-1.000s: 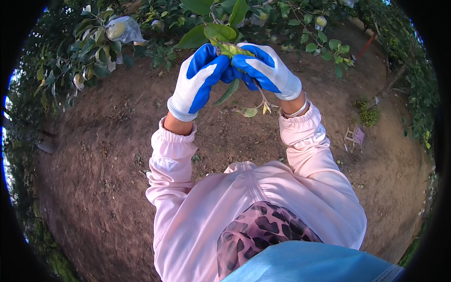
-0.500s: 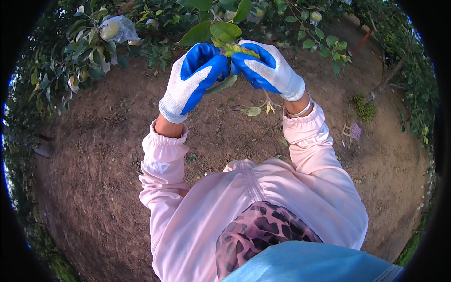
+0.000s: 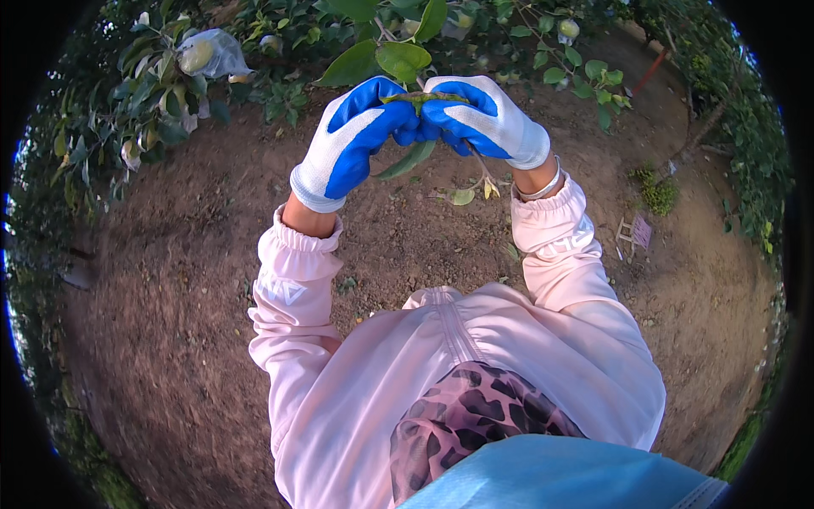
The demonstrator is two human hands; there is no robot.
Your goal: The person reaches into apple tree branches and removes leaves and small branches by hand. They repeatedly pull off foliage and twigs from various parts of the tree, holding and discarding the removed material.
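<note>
My left hand (image 3: 360, 136) and my right hand (image 3: 487, 119), both in white work gloves with blue palms, meet at the top middle. Their fingers are curled closed around a leafy shoot of a fruit tree. A yellow-green leaf (image 3: 424, 98) of that shoot lies across the gap between the thumbs. Just above the gloves stand broad green leaves (image 3: 403, 59). One long leaf (image 3: 407, 160) hangs below the left fingers. Beneath the right hand dangles a thin twig (image 3: 483, 170) with small pale leaves. The fingertips, and anything else within them, are hidden.
At the upper left hangs a pale apple (image 3: 197, 56) in a clear plastic bag among leaves. Another pale fruit (image 3: 569, 29) hangs at the upper right. Brown soil (image 3: 195, 322) lies below, with a small pinkish seat-like object (image 3: 641, 234) on the right.
My hands have drawn together until the gloves touch. The yellow-green leaf between them has tipped flatter and sunk slightly, showing less of its surface.
</note>
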